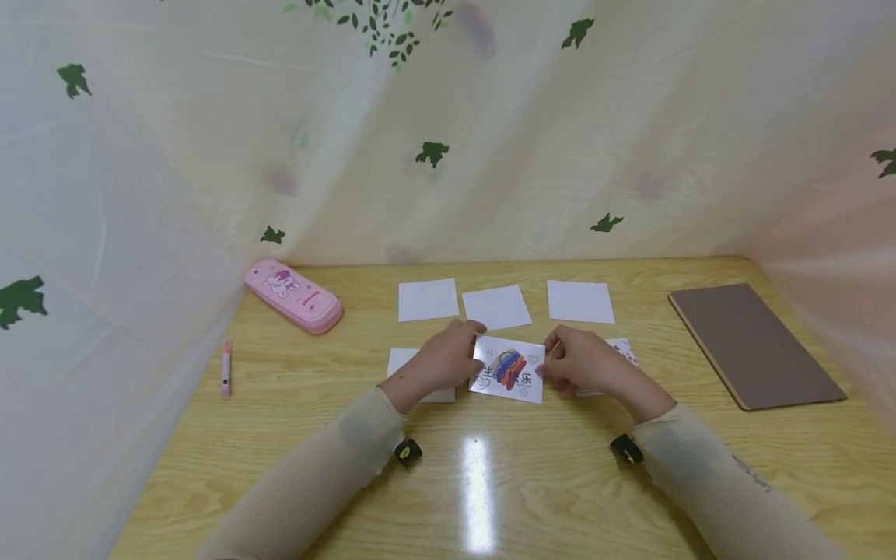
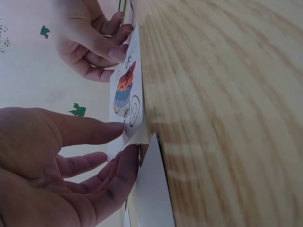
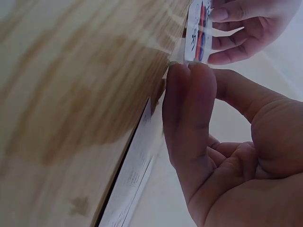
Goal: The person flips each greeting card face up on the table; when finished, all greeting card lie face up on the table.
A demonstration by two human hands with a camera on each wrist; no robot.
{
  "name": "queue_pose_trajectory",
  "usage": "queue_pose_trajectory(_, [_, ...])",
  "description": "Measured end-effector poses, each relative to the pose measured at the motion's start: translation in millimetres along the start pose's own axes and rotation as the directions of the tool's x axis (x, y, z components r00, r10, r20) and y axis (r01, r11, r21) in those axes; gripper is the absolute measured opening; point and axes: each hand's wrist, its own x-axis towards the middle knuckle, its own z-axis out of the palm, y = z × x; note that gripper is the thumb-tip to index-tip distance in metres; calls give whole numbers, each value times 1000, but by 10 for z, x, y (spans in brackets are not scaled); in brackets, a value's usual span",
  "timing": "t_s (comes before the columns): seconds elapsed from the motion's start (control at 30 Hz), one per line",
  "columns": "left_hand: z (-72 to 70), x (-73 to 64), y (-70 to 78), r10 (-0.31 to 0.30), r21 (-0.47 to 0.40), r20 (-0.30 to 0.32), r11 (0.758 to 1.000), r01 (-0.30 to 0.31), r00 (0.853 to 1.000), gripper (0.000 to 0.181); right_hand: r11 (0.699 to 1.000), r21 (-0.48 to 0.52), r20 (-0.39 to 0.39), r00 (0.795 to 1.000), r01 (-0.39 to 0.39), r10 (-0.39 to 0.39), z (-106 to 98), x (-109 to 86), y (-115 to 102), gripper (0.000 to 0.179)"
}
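A white card with black characters, doodles and a blue, orange and red drawing is held between both hands, tilted up with its printed side toward me. My left hand pinches its left edge; in the left wrist view the thumb lies on the printed face. At the right edge my right hand pinches it between thumb and fingertips. Under the left wrist lies another white card, partly hidden. Beside the right hand, a card with a reddish pattern is mostly covered by that hand.
Behind the hands lie three white cards, at left, middle and right. A pink pencil case and a pink pen are on the left. At the right lies a brown notebook. A patterned curtain borders the table's back.
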Motion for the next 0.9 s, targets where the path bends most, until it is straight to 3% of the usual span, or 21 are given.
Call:
queue_pose_trajectory(0.4, [27,-8,18,5,56,8,998,-6,1000,65,997,-79,-6,1000,6,-7,11,43,15,42])
queue_pose_trajectory(0.9, [41,-45,40,4,85,19,996,-6,1000,62,997,-67,-17,999,-37,36,28,6,-5,47])
